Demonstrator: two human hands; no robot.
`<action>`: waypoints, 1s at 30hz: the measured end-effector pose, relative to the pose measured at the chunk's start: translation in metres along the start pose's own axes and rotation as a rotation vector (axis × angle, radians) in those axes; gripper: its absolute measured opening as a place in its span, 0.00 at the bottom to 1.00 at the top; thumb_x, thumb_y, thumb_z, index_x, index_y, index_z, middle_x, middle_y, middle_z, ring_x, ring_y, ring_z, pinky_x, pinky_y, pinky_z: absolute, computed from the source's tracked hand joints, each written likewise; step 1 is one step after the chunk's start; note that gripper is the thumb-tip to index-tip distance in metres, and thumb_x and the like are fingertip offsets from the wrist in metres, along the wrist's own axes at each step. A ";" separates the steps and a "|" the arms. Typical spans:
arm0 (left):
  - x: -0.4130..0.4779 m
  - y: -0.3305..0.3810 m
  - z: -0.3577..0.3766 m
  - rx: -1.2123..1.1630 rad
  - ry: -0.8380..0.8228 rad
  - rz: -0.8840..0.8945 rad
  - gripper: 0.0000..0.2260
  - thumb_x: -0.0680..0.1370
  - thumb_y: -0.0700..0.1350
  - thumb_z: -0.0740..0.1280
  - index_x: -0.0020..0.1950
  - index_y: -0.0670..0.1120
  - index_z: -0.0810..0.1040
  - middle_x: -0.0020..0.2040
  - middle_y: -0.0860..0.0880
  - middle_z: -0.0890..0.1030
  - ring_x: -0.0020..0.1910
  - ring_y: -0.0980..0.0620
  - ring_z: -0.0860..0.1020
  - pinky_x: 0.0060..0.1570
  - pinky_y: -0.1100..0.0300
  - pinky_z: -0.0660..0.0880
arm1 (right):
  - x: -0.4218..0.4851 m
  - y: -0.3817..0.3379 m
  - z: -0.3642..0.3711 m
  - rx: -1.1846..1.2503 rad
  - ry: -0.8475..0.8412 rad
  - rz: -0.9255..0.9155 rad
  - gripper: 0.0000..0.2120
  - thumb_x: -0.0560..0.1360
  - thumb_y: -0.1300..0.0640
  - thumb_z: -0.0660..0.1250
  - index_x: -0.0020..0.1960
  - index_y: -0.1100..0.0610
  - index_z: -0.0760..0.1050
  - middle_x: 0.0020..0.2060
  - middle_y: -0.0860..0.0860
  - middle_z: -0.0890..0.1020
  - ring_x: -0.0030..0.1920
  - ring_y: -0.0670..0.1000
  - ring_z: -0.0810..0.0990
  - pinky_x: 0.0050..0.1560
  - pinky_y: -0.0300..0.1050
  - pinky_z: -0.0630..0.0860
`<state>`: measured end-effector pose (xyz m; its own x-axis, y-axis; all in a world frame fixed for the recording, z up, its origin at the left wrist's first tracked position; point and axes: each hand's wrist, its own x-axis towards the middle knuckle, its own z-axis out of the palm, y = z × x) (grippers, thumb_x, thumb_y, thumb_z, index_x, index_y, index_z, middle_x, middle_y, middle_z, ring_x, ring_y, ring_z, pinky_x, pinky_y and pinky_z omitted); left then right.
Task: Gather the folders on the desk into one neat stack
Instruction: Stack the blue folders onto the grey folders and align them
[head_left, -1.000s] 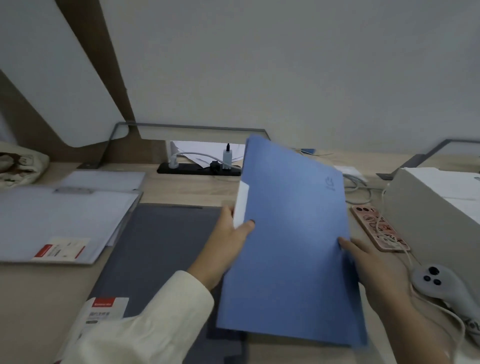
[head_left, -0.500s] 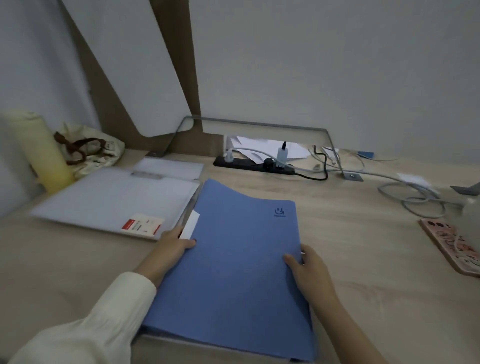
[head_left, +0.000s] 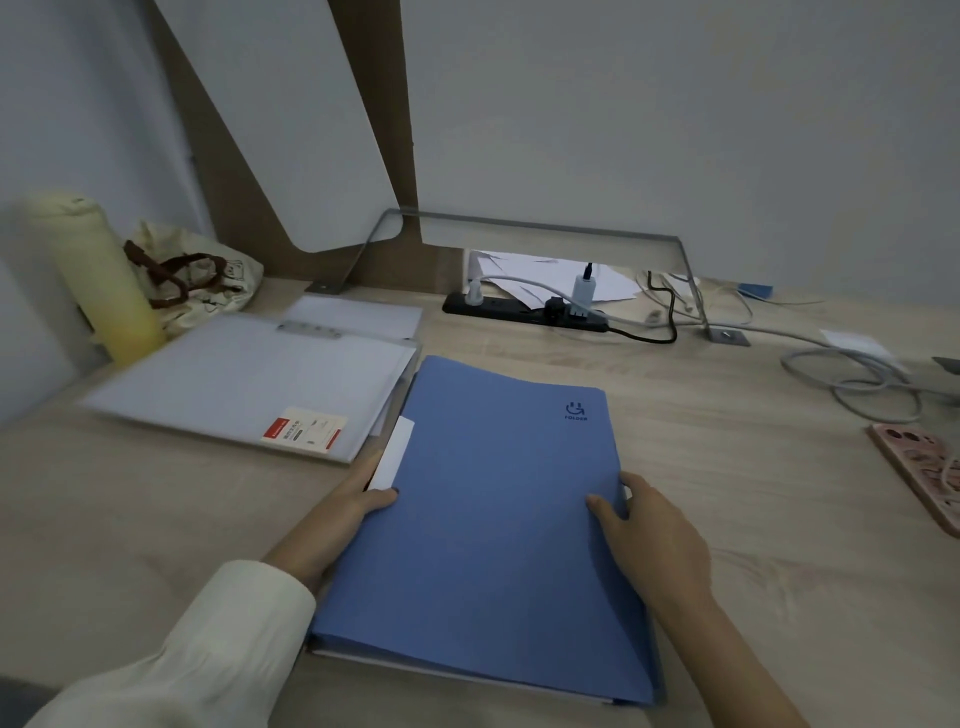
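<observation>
A blue folder (head_left: 493, 519) lies flat on the wooden desk (head_left: 779, 545), on top of another folder of which only a pale edge (head_left: 415, 667) shows at its near side. My left hand (head_left: 353, 506) grips its left edge by a white tab, thumb on the cover. At the right edge, my right hand (head_left: 654, 530) holds on with the thumb on top and the fingers curled around the rim. A translucent white folder (head_left: 249, 379) with a red-and-white label lies apart to the left, with a second white one (head_left: 358, 317) partly under its far side.
A yellow bottle (head_left: 98, 280) and a cloth bag (head_left: 202, 275) stand at the far left. A black power strip (head_left: 519, 309) with plugs lies at the back, coiled grey cables (head_left: 852, 379) to the right, and a phone in a pink case (head_left: 924, 467) at the right edge.
The blue folder, held up and tilted a second ago, now lies flat over the dark folder. Both hands stay on its edges. The view has swung left.
</observation>
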<state>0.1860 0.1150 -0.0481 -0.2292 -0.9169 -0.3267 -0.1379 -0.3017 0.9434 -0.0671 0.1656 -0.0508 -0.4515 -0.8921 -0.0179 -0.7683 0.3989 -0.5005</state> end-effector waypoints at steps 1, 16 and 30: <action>-0.001 -0.002 0.000 -0.029 -0.009 0.002 0.22 0.73 0.41 0.64 0.64 0.58 0.69 0.58 0.53 0.79 0.54 0.50 0.79 0.47 0.58 0.75 | -0.002 0.001 -0.001 -0.021 0.013 -0.005 0.25 0.76 0.44 0.57 0.70 0.54 0.65 0.59 0.53 0.76 0.57 0.54 0.76 0.46 0.45 0.72; 0.002 -0.021 0.035 -0.124 0.040 0.087 0.20 0.79 0.38 0.58 0.70 0.52 0.69 0.60 0.44 0.80 0.58 0.42 0.78 0.58 0.49 0.75 | -0.003 0.025 -0.017 0.691 -0.213 0.032 0.27 0.79 0.54 0.57 0.76 0.53 0.55 0.74 0.49 0.63 0.73 0.51 0.62 0.68 0.43 0.60; 0.035 0.002 0.143 -0.070 -0.112 0.142 0.22 0.79 0.37 0.56 0.71 0.55 0.66 0.53 0.55 0.80 0.49 0.55 0.80 0.39 0.68 0.77 | 0.026 0.101 -0.073 0.612 -0.103 0.149 0.27 0.79 0.58 0.58 0.76 0.56 0.56 0.74 0.52 0.64 0.72 0.55 0.65 0.67 0.47 0.62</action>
<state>0.0401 0.1199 -0.0656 -0.3480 -0.9178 -0.1910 -0.0303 -0.1926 0.9808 -0.1900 0.1979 -0.0386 -0.4647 -0.8641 -0.1933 -0.2884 0.3541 -0.8896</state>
